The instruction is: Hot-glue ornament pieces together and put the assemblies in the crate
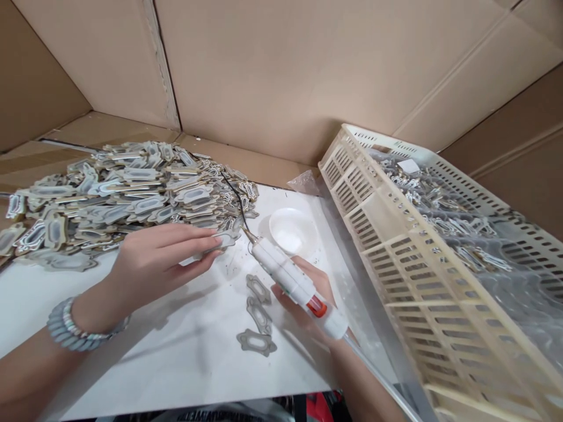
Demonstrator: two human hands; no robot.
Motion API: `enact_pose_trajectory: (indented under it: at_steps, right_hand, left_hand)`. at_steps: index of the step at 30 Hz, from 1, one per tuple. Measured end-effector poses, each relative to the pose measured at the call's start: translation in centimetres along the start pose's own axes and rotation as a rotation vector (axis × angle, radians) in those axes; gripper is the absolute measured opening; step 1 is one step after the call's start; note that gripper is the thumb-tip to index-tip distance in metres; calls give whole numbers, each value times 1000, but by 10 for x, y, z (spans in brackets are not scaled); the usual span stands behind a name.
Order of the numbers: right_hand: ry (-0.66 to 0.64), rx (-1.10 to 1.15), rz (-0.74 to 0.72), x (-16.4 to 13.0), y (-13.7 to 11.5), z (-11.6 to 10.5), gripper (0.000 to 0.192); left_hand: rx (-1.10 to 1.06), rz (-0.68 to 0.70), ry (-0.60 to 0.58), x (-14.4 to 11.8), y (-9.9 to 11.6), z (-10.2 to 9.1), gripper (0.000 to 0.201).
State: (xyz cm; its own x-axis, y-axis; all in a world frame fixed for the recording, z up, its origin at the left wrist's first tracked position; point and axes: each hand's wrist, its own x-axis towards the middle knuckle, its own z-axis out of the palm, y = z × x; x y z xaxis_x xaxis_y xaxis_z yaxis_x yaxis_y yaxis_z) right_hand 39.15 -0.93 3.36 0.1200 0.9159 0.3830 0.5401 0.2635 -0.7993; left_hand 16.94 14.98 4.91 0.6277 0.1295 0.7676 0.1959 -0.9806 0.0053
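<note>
My left hand [162, 264] pinches a flat grey gasket-like plate [226, 239] between thumb and fingers, in front of a big pile of similar plates [145, 187]. Wrapped round a white pen-shaped power tool [285, 272] with a red switch is my right hand [314, 281]. The tool's thin metal tip [248, 233] points up and left, close to the held plate; whether they touch I cannot tell. A dark thin strip or wire [237, 196] runs from near the tip toward the pile. Three loose plates [257, 341] lie on the white tabletop below the hands.
A small white bowl [292, 231] stands behind the tool. At right, a cream plastic crate [422, 293] holds layers of parts on clear plastic sheets. Crumpled clear plastic [305, 181] lies at the back. Cardboard walls [264, 76] enclose the table. A grey cord [380, 375] trails from the tool.
</note>
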Motion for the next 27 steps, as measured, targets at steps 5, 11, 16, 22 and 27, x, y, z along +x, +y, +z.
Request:
enact_pose_trajectory:
  at_steps: [5, 11, 16, 22, 27]
  right_hand:
    - [-56, 13, -38, -3, 8, 3, 15]
    - [-101, -9, -31, -4, 12, 5, 13]
    - [-107, -13, -20, -3, 10, 6, 12]
    - [-109, -27, -11, -2, 11, 7, 12]
    - [-120, -24, 2, -2, 9, 6, 11]
  left_hand:
    - [75, 12, 13, 1, 1, -2, 7]
    - [120, 18, 33, 3, 4, -4, 5]
    - [128, 37, 38, 6, 5, -5, 7]
    - [135, 58, 54, 6, 5, -5, 10]
    - [145, 51, 56, 5, 6, -4, 10]
